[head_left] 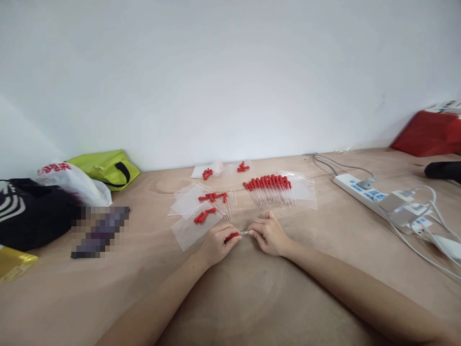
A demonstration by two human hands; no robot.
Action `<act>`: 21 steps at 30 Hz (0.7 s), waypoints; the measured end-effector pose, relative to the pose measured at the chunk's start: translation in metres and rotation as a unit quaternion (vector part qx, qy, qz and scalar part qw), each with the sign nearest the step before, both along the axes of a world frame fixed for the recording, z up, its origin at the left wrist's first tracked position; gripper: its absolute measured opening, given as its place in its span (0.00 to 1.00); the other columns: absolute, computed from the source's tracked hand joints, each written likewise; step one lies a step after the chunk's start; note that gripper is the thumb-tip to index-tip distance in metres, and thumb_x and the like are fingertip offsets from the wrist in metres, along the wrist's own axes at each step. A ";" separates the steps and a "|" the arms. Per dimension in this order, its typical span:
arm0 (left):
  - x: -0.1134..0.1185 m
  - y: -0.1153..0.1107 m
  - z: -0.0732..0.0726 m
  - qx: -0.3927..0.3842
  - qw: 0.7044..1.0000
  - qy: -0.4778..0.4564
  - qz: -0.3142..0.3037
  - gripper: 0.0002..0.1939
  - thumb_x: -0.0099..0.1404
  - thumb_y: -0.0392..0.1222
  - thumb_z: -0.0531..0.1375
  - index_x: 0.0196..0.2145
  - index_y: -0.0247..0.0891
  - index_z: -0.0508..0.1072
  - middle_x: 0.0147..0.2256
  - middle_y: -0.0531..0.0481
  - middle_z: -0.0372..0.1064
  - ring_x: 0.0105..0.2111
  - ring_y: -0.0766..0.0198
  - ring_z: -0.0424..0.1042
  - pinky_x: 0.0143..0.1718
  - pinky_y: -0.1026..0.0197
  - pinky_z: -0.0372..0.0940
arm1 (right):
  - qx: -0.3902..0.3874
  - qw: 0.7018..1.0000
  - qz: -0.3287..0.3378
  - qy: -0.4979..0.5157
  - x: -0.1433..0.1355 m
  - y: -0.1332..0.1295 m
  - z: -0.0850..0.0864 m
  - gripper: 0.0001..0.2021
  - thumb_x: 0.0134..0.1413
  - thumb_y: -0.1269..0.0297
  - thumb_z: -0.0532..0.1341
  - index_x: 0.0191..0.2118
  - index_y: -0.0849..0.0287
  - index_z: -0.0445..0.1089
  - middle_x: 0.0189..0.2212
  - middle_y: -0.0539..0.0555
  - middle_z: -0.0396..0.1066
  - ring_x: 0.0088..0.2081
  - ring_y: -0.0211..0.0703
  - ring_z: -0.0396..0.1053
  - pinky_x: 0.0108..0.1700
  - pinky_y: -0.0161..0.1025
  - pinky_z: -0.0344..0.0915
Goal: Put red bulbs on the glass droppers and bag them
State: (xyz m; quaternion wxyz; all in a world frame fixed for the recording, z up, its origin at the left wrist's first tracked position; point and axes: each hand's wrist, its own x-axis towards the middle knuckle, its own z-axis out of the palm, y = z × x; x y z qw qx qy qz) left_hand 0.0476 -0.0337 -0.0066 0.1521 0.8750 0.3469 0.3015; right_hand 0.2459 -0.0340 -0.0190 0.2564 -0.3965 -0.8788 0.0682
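My left hand [218, 243] is closed around a red rubber bulb [232, 236] near the middle of the table. A thin clear tube [244, 233] runs from the bulb to my right hand [269, 235], whose fingers pinch its other end. Beyond my hands lies a row of red-bulbed droppers [272, 185], side by side on clear bags. Loose red bulbs [204, 216] rest on clear plastic bags [187, 232] to the left, with several bare thin tubes [230, 203] beside them.
A white power strip [355, 190] with plugs and grey cables lies at right. A red bag [427, 133] stands at the far right. On the left are a yellow-green bag [108, 166], a white plastic bag [77, 182] and a black bag [36, 216].
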 end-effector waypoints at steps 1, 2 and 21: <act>0.000 0.000 0.000 -0.001 1.000 0.002 -0.002 0.10 0.62 0.41 0.52 0.29 0.36 0.70 0.27 0.48 0.69 0.28 0.65 0.67 0.30 0.64 0.62 | -0.004 1.000 0.000 0.000 -0.001 0.000 0.000 0.12 0.57 0.68 0.47 0.29 0.59 0.66 0.25 0.49 0.69 0.26 0.34 0.59 0.35 0.38 0.42; 0.000 0.000 0.000 -0.001 1.000 0.003 -0.002 0.10 0.62 0.41 0.52 0.29 0.36 0.70 0.27 0.48 0.69 0.27 0.65 0.67 0.30 0.64 0.62 | -0.008 1.000 0.000 -0.002 -0.002 -0.001 0.000 0.12 0.57 0.68 0.47 0.28 0.59 0.66 0.25 0.49 0.69 0.26 0.34 0.60 0.35 0.38 0.42; -0.004 0.003 0.004 -0.101 0.995 0.001 0.018 0.09 0.60 0.43 0.55 0.29 0.40 0.74 0.26 0.51 0.72 0.26 0.65 0.69 0.32 0.64 0.62 | 0.039 0.999 0.017 -0.029 0.007 0.003 0.006 0.15 0.59 0.63 0.46 0.29 0.58 0.68 0.23 0.50 0.69 0.25 0.34 0.60 0.35 0.38 0.41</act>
